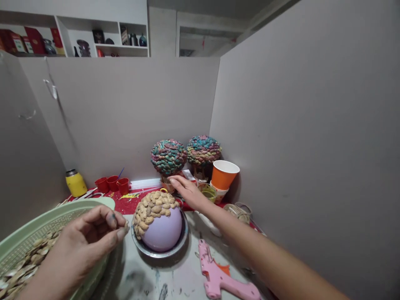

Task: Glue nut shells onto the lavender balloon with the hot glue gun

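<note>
A purple ball (pixel 164 231), its upper left side covered with peanut shells (pixel 154 208), rests in a round metal bowl (pixel 156 253). Left of the bowl, above a green basket (pixel 108 203) of shells, my left hand (pixel 93 235) has thumb and forefinger pinched on a small pale piece, perhaps a shell, mostly hidden by the fingertips. My right hand (pixel 187 191) reaches beyond the ball's right side, fingers stretched out and holding nothing visible, close to the base of a shell-covered coloured ball (pixel 168 156). A pink glue gun (pixel 215 273) lies right of the bowl.
A second coloured ball (pixel 204 150), orange paper cups (pixel 224 175) and a twine roll (pixel 237 212) are at the back right. Red cups (pixel 123 186) and a yellow bottle (pixel 76 183) stand at the back left. Grey panels (pixel 140 104) enclose the table.
</note>
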`<state>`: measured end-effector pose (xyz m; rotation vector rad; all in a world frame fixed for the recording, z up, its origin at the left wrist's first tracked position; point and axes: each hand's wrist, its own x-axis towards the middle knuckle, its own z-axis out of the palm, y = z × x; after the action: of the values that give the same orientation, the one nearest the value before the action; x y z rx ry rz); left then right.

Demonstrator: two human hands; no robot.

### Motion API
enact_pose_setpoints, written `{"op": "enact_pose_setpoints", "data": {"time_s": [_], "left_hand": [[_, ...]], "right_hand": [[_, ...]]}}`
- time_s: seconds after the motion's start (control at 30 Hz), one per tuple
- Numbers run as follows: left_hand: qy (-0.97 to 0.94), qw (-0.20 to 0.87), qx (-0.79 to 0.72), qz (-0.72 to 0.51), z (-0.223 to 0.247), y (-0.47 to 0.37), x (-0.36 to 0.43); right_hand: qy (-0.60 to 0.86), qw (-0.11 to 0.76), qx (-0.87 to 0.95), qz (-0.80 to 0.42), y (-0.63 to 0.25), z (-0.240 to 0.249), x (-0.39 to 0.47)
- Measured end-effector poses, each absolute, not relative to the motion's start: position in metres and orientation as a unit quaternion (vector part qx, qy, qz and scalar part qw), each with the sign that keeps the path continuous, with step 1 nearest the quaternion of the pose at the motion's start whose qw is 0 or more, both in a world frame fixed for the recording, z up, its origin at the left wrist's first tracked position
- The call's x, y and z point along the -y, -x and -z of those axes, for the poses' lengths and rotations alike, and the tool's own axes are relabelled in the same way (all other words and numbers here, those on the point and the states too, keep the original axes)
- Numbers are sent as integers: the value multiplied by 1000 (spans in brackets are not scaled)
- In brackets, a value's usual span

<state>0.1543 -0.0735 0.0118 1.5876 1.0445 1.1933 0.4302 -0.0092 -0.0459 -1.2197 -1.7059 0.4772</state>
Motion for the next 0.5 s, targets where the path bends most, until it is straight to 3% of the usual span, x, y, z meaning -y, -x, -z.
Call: {"op": "enact_pose_setpoints", "data": {"time_s": [0.27, 0.5], "left_hand": [[-667, 422, -401, -465, -19, -164, 62], [-688, 470, -350, -427, -8, -185, 53]], "right_hand": [[440, 430, 731, -295, -411, 65, -18], [487, 463, 698, -247, -401, 56, 5]]}}
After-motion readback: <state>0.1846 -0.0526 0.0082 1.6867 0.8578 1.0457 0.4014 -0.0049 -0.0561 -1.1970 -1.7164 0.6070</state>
